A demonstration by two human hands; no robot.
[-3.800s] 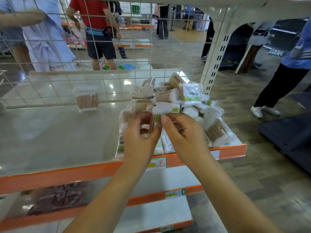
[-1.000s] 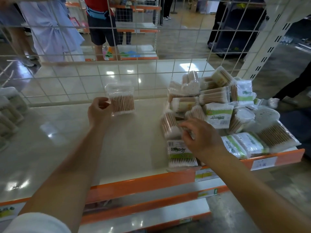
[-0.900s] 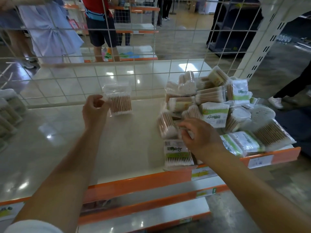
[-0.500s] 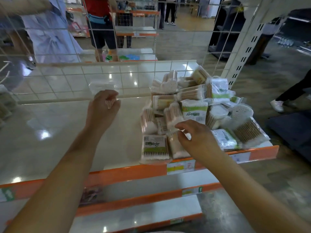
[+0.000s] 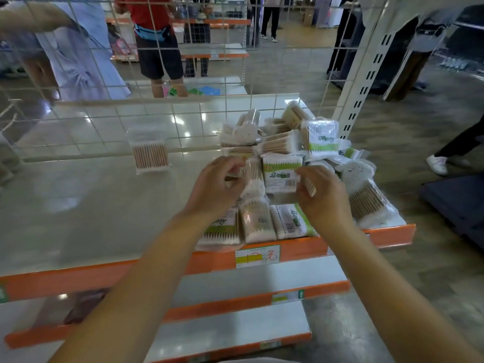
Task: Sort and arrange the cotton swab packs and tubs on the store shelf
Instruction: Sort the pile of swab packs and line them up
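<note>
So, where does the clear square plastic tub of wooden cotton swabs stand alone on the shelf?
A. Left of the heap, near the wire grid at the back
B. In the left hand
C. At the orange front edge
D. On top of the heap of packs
A: the clear square plastic tub stands apart, left of the heap of packs, close to the wire grid.

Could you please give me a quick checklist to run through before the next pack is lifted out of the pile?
1. Left hand on the pile: ok, curled at its left edge; exact grasp cannot tell.
2. Right hand has a pack: ok, it pinches the upright green-and-white labelled swab pack.
3. Drop spot free: ok, bare grey shelf surface lies left of the pile.
4. Reference item placed: ok, the clear rectangular tub of wooden-stick swabs stands upright by the wire grid.
5. Front packs secure: not ok, the flat green-labelled bag overhangs the orange shelf edge.
</note>
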